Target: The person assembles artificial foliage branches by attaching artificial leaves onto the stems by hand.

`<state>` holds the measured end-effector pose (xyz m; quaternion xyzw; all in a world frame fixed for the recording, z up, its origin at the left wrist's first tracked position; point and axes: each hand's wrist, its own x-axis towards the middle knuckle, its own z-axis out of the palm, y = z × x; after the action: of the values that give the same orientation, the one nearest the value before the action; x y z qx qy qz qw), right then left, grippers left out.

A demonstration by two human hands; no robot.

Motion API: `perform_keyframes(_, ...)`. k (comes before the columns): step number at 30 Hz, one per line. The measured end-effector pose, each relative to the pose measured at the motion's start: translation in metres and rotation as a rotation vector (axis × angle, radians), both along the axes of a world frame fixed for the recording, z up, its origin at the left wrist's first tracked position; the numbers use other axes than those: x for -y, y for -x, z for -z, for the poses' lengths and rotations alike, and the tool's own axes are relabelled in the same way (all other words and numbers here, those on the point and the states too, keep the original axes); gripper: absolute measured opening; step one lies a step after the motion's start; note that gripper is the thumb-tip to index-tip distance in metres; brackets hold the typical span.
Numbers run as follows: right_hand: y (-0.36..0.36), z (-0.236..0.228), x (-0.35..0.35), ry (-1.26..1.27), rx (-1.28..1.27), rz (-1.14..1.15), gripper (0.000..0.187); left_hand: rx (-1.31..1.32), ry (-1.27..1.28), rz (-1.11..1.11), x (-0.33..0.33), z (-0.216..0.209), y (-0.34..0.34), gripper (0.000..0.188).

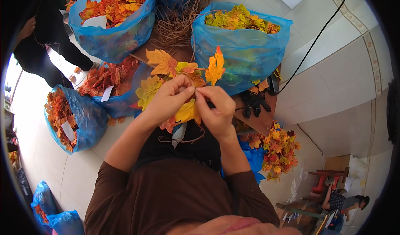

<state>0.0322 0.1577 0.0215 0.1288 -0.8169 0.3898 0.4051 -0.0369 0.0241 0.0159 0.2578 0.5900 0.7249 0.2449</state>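
A garland of artificial maple leaves [161, 64], orange, yellow and green, is held in front of my chest. My left hand [170, 98] pinches it near its middle, thumb and forefinger pressed together. Fingertip to fingertip with it, my right hand [217, 108] pinches at the same spot; the exact bit of stem between the fingers is hidden. One upright orange leaf [215, 67] rises just beyond my right hand. Yellow leaves hang beneath both hands, and a loop of brown vine [196, 140] dangles over my lap.
Blue plastic bags of loose leaves stand ahead, one green-yellow [241, 54], one orange [112, 39]. Between them lies a tangle of brown vines [183, 24]. A black tool [253, 103] rests on the brown board at right. Finished-looking leaf bunches [278, 149] hang below. Other people are nearby.
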Motion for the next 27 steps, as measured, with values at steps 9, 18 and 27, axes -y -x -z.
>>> perform_keyframes(9,-0.006,-0.009,-0.003,0.208,0.105,-0.106,0.011,0.495,-0.328,0.484,0.013,0.021,0.005,0.013)
perform_keyframes(18,-0.005,-0.015,-0.003,0.237,0.105,-0.083,0.011,0.286,-0.286,0.386,0.017,0.019,-0.008,0.020)
perform_keyframes(27,0.000,-0.014,0.005,0.261,0.119,-0.072,0.011,0.484,-0.488,0.364,0.030,0.022,-0.009,0.022)
